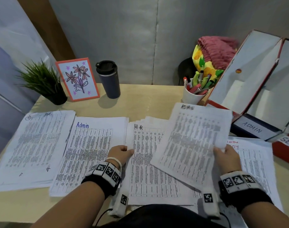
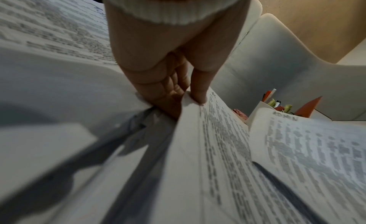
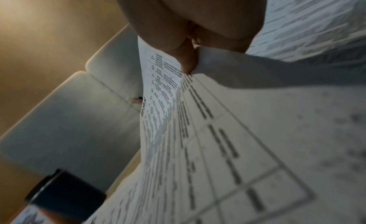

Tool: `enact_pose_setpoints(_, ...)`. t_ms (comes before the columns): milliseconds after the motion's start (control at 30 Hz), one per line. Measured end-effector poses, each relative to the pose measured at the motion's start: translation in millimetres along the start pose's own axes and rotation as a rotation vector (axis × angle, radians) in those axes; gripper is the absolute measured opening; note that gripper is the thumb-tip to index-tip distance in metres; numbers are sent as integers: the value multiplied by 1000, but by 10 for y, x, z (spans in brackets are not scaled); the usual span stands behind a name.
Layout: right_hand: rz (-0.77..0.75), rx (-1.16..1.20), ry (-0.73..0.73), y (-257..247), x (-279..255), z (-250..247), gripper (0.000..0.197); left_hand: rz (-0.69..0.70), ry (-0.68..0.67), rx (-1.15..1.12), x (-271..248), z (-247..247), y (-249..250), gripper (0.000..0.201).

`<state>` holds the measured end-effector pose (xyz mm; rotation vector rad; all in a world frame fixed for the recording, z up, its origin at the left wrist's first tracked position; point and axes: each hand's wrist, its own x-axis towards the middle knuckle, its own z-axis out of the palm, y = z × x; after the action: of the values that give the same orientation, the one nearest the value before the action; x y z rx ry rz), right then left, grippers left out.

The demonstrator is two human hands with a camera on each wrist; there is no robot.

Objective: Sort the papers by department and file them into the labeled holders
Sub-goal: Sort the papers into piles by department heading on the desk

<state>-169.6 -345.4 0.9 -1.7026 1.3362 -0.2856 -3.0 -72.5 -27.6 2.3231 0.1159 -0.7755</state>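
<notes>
L to R across the counter, as we read it:

- HR pile, far L, flat, header handwritten and partly struck; long axis runs away from us.
- Admin pile, next R, blue header, overlapping the HR pile's R edge.
- L hand sits on the seam btw the Admin pile and the H.R stack. The L wrist view shows the thumb on top of that stack's L edge w/ the fingers curled under, so it pinches the top sheet(s), edge raised a little.
- Loose sheet, off the counter, tilted, top end pointing up and R. Header blurred from the head view; in the wrist views it reads approx. ADMIN.
- R hand clamps the sheet's near R corner, thumb on the printed face, fingers behind.
- Another pile lies under the R hand, red header, not legible.
- ADMIN holder, far R, lying open toward us, label facing us; a red holder beside it reads SEC…, rest cut off.

Key relation: sheet is in the R hand, and the ADMIN holder lies just R and beyond it; the Admin pile lies L, past the L hand. We judge the R hand nearer the holder, the L nearer the pile. Sheet's long axis already points roughly at the holder mouth, so a short R-ward carry w/ little rotation would do, if direct filing is the plan. Cannot tell which it is.

Risk: one-corner grip, sheet may droop and catch the holder's wall.
</notes>
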Motion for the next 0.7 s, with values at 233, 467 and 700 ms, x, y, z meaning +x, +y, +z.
enact_pose_setpoints(233,95,-28,16,144,101,-172,22,12,-27,47,12,-33,12,41)
enact_pose_setpoints(467,65,-23,-146,103,23,95,11,57,-23,-30,-95,-34,115,31)
enact_pose_setpoints(700,46,136,-412,-57,-177,441,17,161,-107,-213,-199,34,128,58)
